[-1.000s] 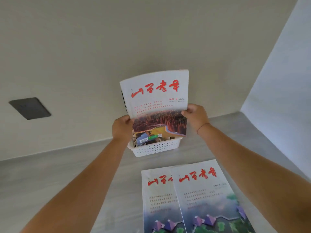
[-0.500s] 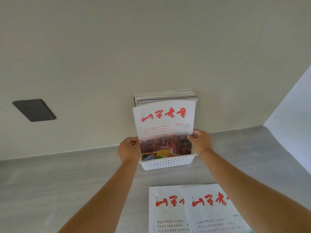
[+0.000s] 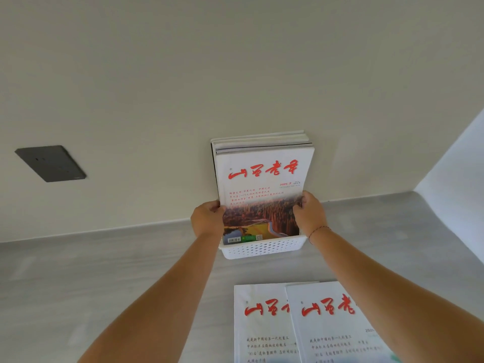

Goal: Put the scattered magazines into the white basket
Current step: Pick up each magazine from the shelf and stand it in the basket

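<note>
Front magazine (image 3: 264, 179) stands in the white basket (image 3: 262, 250) — left hand (image 3: 208, 218) and right hand (image 3: 310, 216) grip its side edges, fingers curled. Two more magazines (image 3: 262, 334), lower right, are cut off.

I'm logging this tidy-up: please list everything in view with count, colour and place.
Grey counter: one, grey, below cream wall.
Dark grey wall plate: one, on wall, left.
White perforated plastic basket: one, white, on counter against wall.
Front red-titled magazine: one, white cover, upright in basket.
Magazines behind it: several, pale edges, upright in basket.
Flat magazines: two, white, on counter; right flat magazine overlaps left flat magazine.
Thin bracelet: one, dark, right wrist.
Left hand, right hand: two, gripping the front magazine's side edges.
</note>
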